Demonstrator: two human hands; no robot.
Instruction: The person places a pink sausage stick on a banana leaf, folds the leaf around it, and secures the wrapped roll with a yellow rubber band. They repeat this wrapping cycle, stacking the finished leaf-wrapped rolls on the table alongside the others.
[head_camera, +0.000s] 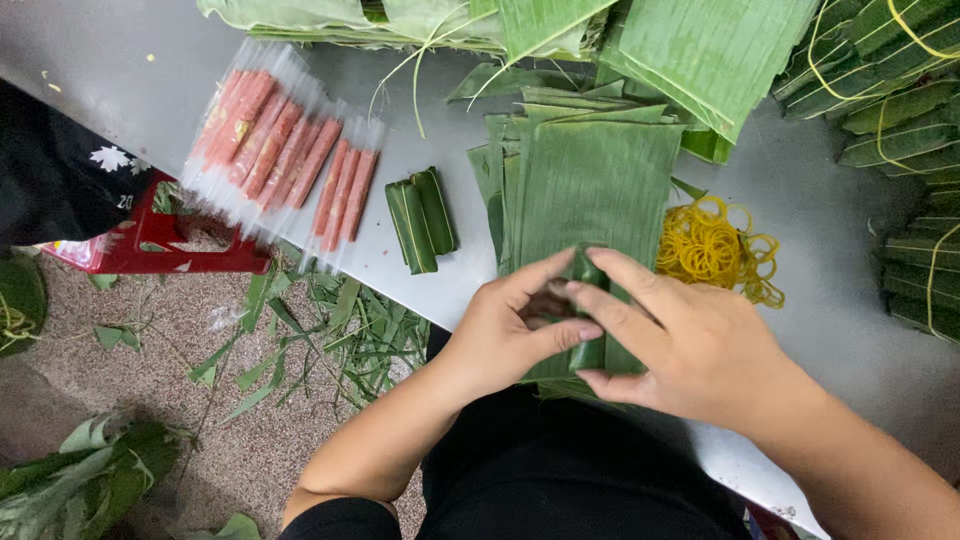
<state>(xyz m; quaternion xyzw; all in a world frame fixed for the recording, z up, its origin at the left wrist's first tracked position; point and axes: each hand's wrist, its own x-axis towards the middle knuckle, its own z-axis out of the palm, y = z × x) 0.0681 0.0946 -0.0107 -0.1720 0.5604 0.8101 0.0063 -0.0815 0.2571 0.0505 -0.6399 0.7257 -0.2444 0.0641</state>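
Small green leaf-wrapped roll (588, 310), narrow, glossy, standing roughly on end along the 12-to-6 line. Pinched between both hands at the near edge of the grey table. Top end poking out at 12 o'clock, lower part showing between the fingers toward 6. Middle hidden by fingertips. Resting over the stack of cut banana-leaf sheets (590, 185), which extends toward 12 o'clock.

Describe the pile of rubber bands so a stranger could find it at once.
Start at the grey table and find the tall stack of cut banana leaves in its middle. Just right of that stack, above the right hand, lies a loose heap of rubber bands. It is the only bright yellow tangle among flat green leaves.
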